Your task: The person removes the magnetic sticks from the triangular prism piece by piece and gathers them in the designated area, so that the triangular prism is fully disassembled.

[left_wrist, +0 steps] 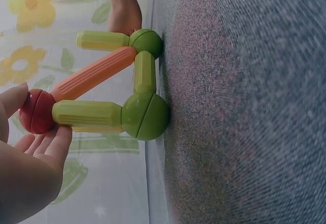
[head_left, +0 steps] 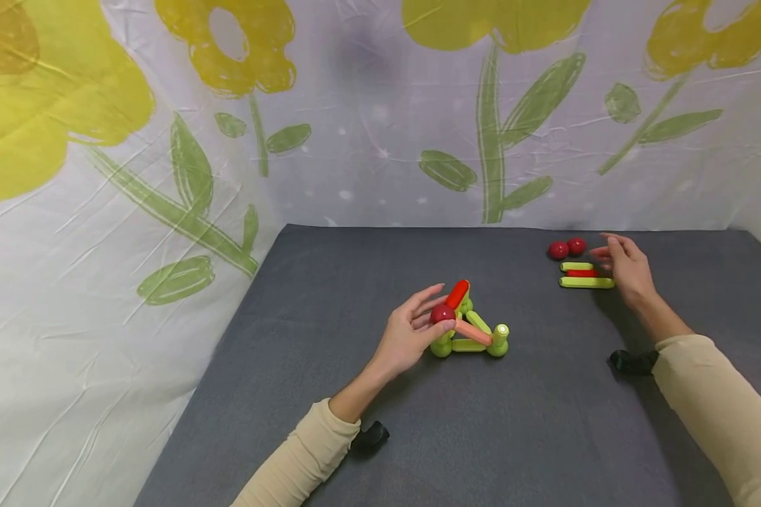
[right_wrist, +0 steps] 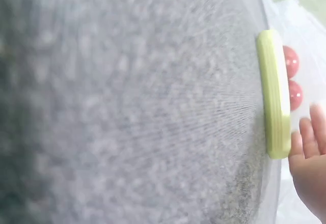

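Note:
My left hand (head_left: pixel 409 334) pinches a red ball (head_left: pixel 443 314) between thumb and fingers. That ball tops an upright green rod (left_wrist: pixel 89 113) of a small frame of magnetic rods and balls. Green balls (left_wrist: pixel 146 116) sit at the frame's base, joined by green rods (head_left: pixel 468 346). An orange rod (head_left: pixel 473 332) slants from the red ball down to the right front corner, where a short green rod (head_left: pixel 502 331) stands upright. A red rod (head_left: pixel 458 293) reaches toward the back. At the back right, my right hand (head_left: pixel 630 271) hovers with loose fingers beside loose rods, holding nothing visible.
Near the right hand lie two green rods (head_left: pixel 586 283) and a red rod (head_left: pixel 581 273), side by side. Two red balls (head_left: pixel 559 250) sit just behind them. The dark tabletop (head_left: pixel 514 436) ends at a flower-print curtain (head_left: pixel 368 141).

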The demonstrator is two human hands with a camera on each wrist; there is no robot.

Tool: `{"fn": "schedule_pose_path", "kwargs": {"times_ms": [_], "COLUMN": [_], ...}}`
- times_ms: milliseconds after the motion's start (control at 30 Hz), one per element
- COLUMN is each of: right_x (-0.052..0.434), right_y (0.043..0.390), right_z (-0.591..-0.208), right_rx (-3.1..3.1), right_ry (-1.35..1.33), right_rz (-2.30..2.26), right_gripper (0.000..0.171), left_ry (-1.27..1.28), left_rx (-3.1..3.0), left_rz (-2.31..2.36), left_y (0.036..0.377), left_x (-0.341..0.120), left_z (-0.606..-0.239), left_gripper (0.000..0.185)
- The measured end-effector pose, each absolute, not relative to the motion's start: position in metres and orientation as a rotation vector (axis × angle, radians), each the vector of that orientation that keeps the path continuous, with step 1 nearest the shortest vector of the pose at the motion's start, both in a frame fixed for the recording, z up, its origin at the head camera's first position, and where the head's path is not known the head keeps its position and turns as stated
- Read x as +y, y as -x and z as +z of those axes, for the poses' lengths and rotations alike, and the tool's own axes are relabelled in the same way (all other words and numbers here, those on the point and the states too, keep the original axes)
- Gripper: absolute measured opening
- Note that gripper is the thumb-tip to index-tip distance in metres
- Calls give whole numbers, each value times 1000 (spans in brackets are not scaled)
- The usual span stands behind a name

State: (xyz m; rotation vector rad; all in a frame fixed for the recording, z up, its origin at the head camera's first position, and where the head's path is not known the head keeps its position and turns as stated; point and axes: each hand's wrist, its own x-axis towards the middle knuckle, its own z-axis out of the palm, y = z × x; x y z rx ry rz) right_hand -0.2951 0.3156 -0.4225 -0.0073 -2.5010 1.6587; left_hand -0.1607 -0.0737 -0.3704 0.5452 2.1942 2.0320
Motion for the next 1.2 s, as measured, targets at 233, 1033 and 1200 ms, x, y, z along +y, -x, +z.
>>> {"fn": "schedule_pose_path", "kwargs": {"times_ms": [233, 1033, 1200], "right_x": [320, 276, 257], "right_y": [284, 255, 249], "right_z": [-417, -396, -391], "right_rx": [-1880, -1598, -1664], "right_ry": [10, -74, -49], "right_rz": [2468, 3293, 3309], "right_gripper": [23, 32, 33], "left_ry": [-544, -561, -567], "left_rx": [2190, 2234, 2234], "left_rz": [2033, 2025, 2017], "left_y": [160, 162, 161], "left_x": [-74, -75, -76], "left_z": [-370, -371, -370], "left_gripper": [59, 59, 60]}}
